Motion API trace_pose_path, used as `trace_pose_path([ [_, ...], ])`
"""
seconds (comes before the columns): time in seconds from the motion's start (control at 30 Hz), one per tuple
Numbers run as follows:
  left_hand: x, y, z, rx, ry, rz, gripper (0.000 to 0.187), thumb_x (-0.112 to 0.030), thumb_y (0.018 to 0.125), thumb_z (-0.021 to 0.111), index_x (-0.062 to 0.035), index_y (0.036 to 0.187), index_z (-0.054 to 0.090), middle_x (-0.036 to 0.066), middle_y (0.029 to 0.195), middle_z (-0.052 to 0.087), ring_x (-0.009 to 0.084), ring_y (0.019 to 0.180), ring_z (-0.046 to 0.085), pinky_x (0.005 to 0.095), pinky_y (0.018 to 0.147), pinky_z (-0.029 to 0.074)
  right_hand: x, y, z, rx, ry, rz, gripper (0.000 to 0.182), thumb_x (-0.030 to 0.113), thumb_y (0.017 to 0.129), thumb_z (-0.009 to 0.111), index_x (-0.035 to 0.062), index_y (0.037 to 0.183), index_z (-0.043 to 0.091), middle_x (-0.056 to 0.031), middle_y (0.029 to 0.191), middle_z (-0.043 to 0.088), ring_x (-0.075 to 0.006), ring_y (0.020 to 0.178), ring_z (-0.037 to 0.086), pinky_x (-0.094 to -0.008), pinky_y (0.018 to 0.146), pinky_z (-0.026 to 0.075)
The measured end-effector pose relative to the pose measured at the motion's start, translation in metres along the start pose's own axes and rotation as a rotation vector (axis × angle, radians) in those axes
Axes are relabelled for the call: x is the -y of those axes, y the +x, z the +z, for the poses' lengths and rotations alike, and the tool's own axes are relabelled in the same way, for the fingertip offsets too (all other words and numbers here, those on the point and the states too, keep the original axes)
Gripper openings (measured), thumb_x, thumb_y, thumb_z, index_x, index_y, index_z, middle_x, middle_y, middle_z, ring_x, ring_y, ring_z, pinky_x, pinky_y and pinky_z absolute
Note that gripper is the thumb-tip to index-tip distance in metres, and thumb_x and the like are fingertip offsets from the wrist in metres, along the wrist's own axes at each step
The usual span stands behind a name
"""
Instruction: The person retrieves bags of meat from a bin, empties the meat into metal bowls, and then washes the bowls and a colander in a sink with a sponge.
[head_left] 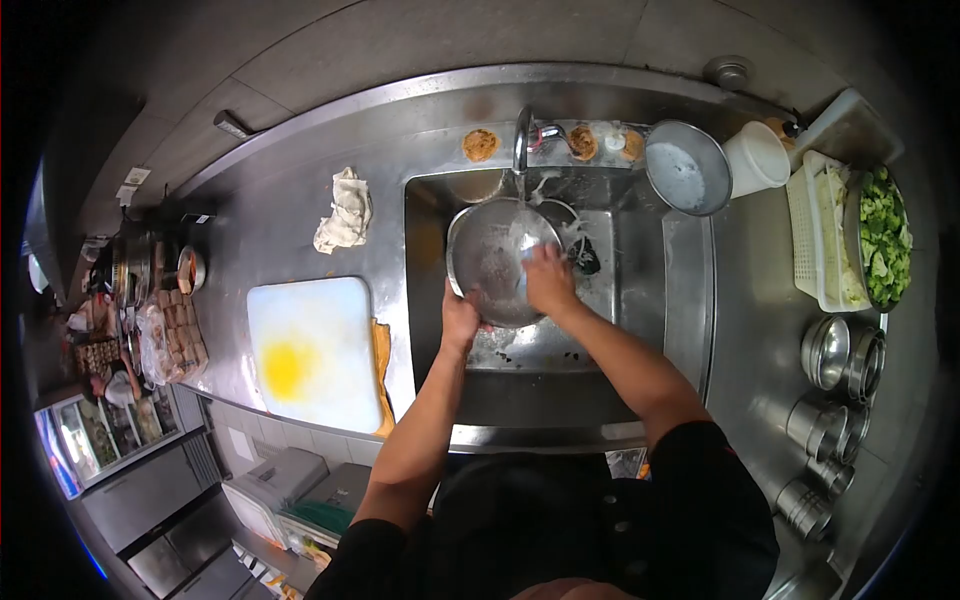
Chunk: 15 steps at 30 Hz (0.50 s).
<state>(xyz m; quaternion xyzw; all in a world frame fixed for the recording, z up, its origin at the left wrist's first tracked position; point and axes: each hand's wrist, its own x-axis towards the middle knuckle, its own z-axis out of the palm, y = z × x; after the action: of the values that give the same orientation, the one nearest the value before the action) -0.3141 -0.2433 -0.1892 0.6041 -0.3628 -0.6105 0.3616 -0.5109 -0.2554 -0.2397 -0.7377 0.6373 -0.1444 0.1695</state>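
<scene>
Under the faucet [522, 140], a large round metal bowl [490, 250] is tilted in the steel sink [640, 310]. My left hand [463, 318] is closed around the bowl's near left rim. My right hand [550, 278] presses against the inside of the bowl on its right side, fingers bent and slightly blurred. A bit of something pale bluish shows at its fingertips, too small to name. Behind the bowl, the rim of another round vessel [560, 208] is partly hidden. Dark scraps [583, 255] lie on the sink floor to the right.
Left of the sink are a white cutting board [320, 350] with a yellow stain and a crumpled cloth [345, 210]. A metal bowl of suds [688, 168] and a white bucket [757, 160] stand back right. Farther right are chopped greens [884, 235] and stacked metal pots [820, 425].
</scene>
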Motion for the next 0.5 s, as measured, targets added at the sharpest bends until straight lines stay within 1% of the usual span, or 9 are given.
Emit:
trace_pose_path([
  [0.1, 0.007, 0.003, -0.003, 0.056, -0.001, -0.065, 0.038, -0.017, 0.104, 0.054, -0.0056, 0.139, 0.045, 0.018, 0.109, 0.067, 0.0220, 0.063, 0.068, 0.0307, 0.037, 0.054, 0.029, -0.014, 0.011, 0.268, 0.371, -0.038, 0.025, 0.007, 0.077, 0.070, 0.0083, 0.101, 0.069, -0.0164, 0.120, 0.057, -0.0404, 0.120, 0.055, -0.0511, 0.096, 0.051],
  [0.17, 0.009, -0.015, 0.007, 0.136, 0.037, -0.138, 0.043, -0.019, 0.105, 0.053, -0.0074, 0.145, 0.041, 0.015, 0.107, 0.067, 0.0213, 0.062, 0.067, 0.0310, 0.038, 0.054, 0.041, -0.005, -0.001, -0.116, 0.612, -0.147, 0.028, 0.006, 0.076, 0.071, 0.0077, 0.103, 0.066, -0.0166, 0.120, 0.056, -0.0412, 0.116, 0.056, -0.0532, 0.094, 0.051],
  [0.2, 0.016, -0.024, 0.013, 0.131, 0.015, -0.135, 0.045, -0.017, 0.104, 0.053, -0.0077, 0.146, 0.039, 0.015, 0.107, 0.067, 0.0221, 0.062, 0.067, 0.0315, 0.039, 0.055, 0.035, 0.009, -0.008, -0.250, 0.399, -0.170, 0.026, 0.006, 0.080, 0.067, 0.0085, 0.106, 0.063, -0.0157, 0.122, 0.055, -0.0397, 0.119, 0.054, -0.0507, 0.096, 0.048],
  [0.23, 0.020, -0.029, 0.017, 0.123, -0.007, -0.130, 0.047, -0.015, 0.104, 0.053, -0.0080, 0.147, 0.037, 0.016, 0.106, 0.067, 0.0229, 0.062, 0.068, 0.0321, 0.039, 0.055, 0.030, 0.020, -0.025, -0.248, 0.132, -0.093, 0.020, 0.006, 0.084, 0.063, 0.0083, 0.104, 0.064, -0.0151, 0.121, 0.055, -0.0379, 0.118, 0.054, -0.0488, 0.095, 0.047],
  [0.3, 0.006, -0.028, 0.015, 0.056, -0.020, -0.071, 0.047, -0.011, 0.103, 0.051, -0.0080, 0.147, 0.035, 0.016, 0.106, 0.067, 0.0239, 0.059, 0.067, 0.0328, 0.039, 0.055, 0.001, 0.027, -0.024, -0.137, -0.060, -0.110, 0.017, 0.009, 0.087, 0.061, 0.0079, 0.104, 0.065, -0.0149, 0.123, 0.055, -0.0367, 0.120, 0.054, -0.0484, 0.098, 0.047],
  [0.33, -0.001, -0.021, 0.006, 0.016, -0.004, -0.006, 0.046, -0.010, 0.103, 0.050, -0.0080, 0.146, 0.036, 0.017, 0.105, 0.067, 0.0239, 0.058, 0.067, 0.0329, 0.039, 0.055, 0.002, 0.018, -0.015, -0.015, -0.110, -0.039, 0.023, 0.010, 0.083, 0.066, 0.0094, 0.105, 0.066, -0.0158, 0.124, 0.056, -0.0373, 0.120, 0.054, -0.0500, 0.098, 0.047],
  [0.37, -0.006, -0.015, 0.000, -0.023, 0.009, 0.060, 0.044, -0.010, 0.104, 0.049, -0.0080, 0.146, 0.036, 0.017, 0.103, 0.067, 0.0239, 0.057, 0.067, 0.0331, 0.038, 0.055, 0.011, 0.005, -0.008, -0.017, -0.111, -0.043, 0.023, 0.010, 0.083, 0.066, 0.0094, 0.105, 0.066, -0.0158, 0.124, 0.056, -0.0373, 0.120, 0.054, -0.0500, 0.098, 0.047],
  [0.43, -0.003, -0.008, -0.006, -0.055, -0.021, 0.037, 0.038, -0.009, 0.104, 0.049, -0.0054, 0.141, 0.041, 0.018, 0.102, 0.067, 0.0238, 0.059, 0.068, 0.0334, 0.038, 0.055, 0.033, -0.020, 0.006, 0.299, 0.348, -0.074, 0.031, 0.010, 0.078, 0.072, 0.0122, 0.108, 0.066, -0.0152, 0.122, 0.055, -0.0378, 0.119, 0.053, -0.0517, 0.098, 0.047],
  [0.5, 0.007, -0.009, -0.004, 0.115, 0.147, -0.031, 0.036, -0.011, 0.105, 0.049, -0.0028, 0.139, 0.045, 0.019, 0.102, 0.068, 0.0232, 0.062, 0.069, 0.0338, 0.042, 0.058, 0.044, -0.018, 0.012, 0.154, 0.594, -0.101, 0.038, 0.011, 0.073, 0.076, 0.0143, 0.109, 0.066, -0.0149, 0.123, 0.055, -0.0390, 0.116, 0.054, -0.0514, 0.096, 0.048],
])
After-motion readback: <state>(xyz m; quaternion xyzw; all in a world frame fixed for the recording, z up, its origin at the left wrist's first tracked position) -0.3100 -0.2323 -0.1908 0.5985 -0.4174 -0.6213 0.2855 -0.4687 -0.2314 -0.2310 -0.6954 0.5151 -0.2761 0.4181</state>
